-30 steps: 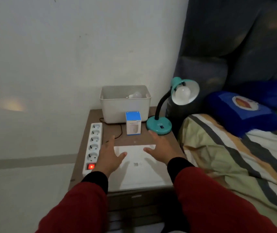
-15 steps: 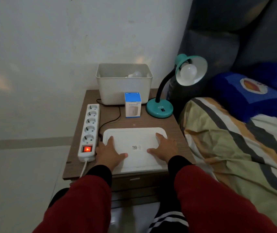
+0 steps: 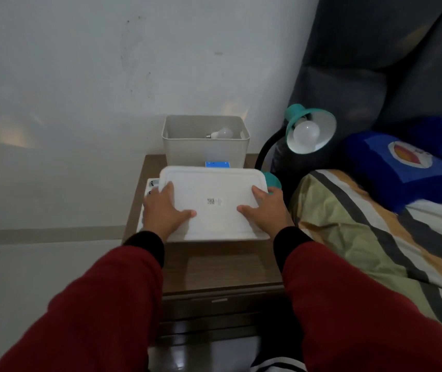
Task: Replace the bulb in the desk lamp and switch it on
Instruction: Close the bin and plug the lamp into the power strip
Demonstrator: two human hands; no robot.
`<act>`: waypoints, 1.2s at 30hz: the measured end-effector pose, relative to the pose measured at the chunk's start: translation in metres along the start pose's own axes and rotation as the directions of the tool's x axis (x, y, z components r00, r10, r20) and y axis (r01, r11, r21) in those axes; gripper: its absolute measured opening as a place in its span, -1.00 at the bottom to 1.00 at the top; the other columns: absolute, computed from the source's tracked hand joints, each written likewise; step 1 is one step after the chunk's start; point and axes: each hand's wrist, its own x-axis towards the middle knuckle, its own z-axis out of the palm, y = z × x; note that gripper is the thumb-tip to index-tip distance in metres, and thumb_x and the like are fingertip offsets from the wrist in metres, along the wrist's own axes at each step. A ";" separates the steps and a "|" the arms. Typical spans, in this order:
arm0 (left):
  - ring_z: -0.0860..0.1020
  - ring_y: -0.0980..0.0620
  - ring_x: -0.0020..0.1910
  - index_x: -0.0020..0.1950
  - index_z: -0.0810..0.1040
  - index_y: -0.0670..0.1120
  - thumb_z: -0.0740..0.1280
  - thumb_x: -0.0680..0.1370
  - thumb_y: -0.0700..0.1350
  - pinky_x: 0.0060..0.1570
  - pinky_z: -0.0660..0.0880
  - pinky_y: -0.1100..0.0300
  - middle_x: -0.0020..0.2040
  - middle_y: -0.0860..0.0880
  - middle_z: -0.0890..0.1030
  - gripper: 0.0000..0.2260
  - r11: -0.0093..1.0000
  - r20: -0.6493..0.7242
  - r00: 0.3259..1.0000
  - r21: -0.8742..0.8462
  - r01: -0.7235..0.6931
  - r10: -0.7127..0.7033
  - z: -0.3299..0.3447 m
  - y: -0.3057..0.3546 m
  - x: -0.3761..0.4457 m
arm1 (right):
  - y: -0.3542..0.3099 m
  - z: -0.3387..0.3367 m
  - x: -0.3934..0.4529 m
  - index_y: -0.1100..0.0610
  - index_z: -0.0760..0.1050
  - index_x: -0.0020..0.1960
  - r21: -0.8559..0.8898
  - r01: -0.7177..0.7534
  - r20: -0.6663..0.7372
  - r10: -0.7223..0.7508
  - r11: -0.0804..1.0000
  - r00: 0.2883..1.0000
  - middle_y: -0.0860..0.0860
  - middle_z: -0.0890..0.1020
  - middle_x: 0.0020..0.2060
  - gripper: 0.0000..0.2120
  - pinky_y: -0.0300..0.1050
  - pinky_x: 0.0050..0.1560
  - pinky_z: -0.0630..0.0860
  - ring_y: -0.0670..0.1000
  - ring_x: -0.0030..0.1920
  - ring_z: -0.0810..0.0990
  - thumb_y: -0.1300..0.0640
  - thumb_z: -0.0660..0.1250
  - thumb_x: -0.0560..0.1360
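**Lamp waiting while both hands are holding a white lid**

Lamp (image 3: pixel 305 132) is standing at the worktop's (image 3: pixel 222 269) back right corner, its bulb (image 3: pixel 306 132) sitting unlit in the teal shade. Left hand (image 3: pixel 164 210) and right hand (image 3: pixel 265 208) are gripping the lid (image 3: pixel 214 202) by its side edges, raised above the worktop. Another bulb (image 3: pixel 221 133) is lying inside the open bin (image 3: pixel 205 151) behind.

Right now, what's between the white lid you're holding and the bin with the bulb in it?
In the head view, a small blue box peeks out between the white lid and the bin; only its top edge shows.
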 end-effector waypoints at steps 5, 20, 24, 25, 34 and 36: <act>0.28 -0.25 0.35 0.51 0.17 -0.11 0.46 0.35 0.17 0.37 0.19 0.01 0.38 -0.23 0.33 -0.14 0.994 -0.114 0.989 0.048 -0.093 0.098 -0.049 0.017 0.052 | -0.043 -0.020 0.046 0.15 0.25 0.48 -0.001 0.078 -0.083 -0.077 0.997 0.994 0.18 0.15 0.47 -0.29 -0.10 0.49 0.07 0.15 0.48 0.15 -0.13 0.36 0.45; 0.26 -0.23 0.39 0.52 0.11 -0.12 0.39 0.39 0.24 0.37 0.21 0.03 0.40 -0.22 0.32 -0.15 1.000 -0.052 0.998 0.006 -0.030 0.031 -0.054 0.035 0.197 | -0.097 -0.038 0.210 0.19 0.28 0.46 -0.023 0.093 -0.052 -0.094 0.995 0.994 0.12 0.19 0.48 -0.31 -0.17 0.45 0.11 0.09 0.47 0.21 -0.09 0.39 0.45; 0.23 -0.20 0.42 0.52 0.12 -0.11 0.37 0.42 0.23 0.39 0.17 0.05 0.41 -0.19 0.32 -0.18 1.000 -0.014 1.000 -0.017 -0.005 0.005 -0.048 0.037 0.221 | -0.097 -0.029 0.239 0.19 0.28 0.47 -0.010 0.085 -0.037 -0.086 0.996 0.996 0.12 0.19 0.48 -0.32 -0.18 0.45 0.11 0.08 0.48 0.19 -0.10 0.37 0.47; 0.22 -0.18 0.43 0.53 0.12 -0.10 0.36 0.42 0.23 0.40 0.17 0.06 0.42 -0.17 0.31 -0.19 0.999 -0.003 1.000 -0.034 0.008 -0.008 -0.047 0.037 0.226 | -0.096 -0.026 0.244 0.19 0.29 0.46 -0.011 0.083 -0.039 -0.083 0.996 0.996 0.13 0.21 0.48 -0.33 -0.18 0.45 0.11 0.09 0.48 0.19 -0.11 0.36 0.47; 0.21 -0.15 0.46 0.51 0.14 -0.13 0.27 0.47 0.25 0.42 0.14 0.11 0.47 -0.18 0.27 -0.25 0.999 0.055 0.998 0.035 0.010 -0.012 -0.044 0.047 0.244 | -0.095 -0.027 0.264 0.26 0.45 0.32 -0.166 0.097 -0.052 -0.106 0.981 0.993 0.21 0.47 0.31 -0.42 -0.03 0.35 0.25 0.20 0.35 0.38 -0.16 0.29 0.50; 0.21 -0.15 0.47 0.52 0.13 -0.15 0.26 0.49 0.25 0.42 0.14 0.11 0.48 -0.17 0.25 -0.25 0.998 0.066 0.998 0.058 0.001 -0.005 -0.045 0.049 0.244 | -0.093 -0.027 0.265 0.26 0.44 0.32 -0.155 0.094 -0.058 -0.104 0.983 0.993 0.20 0.47 0.32 -0.41 -0.05 0.36 0.24 0.20 0.36 0.37 -0.16 0.29 0.50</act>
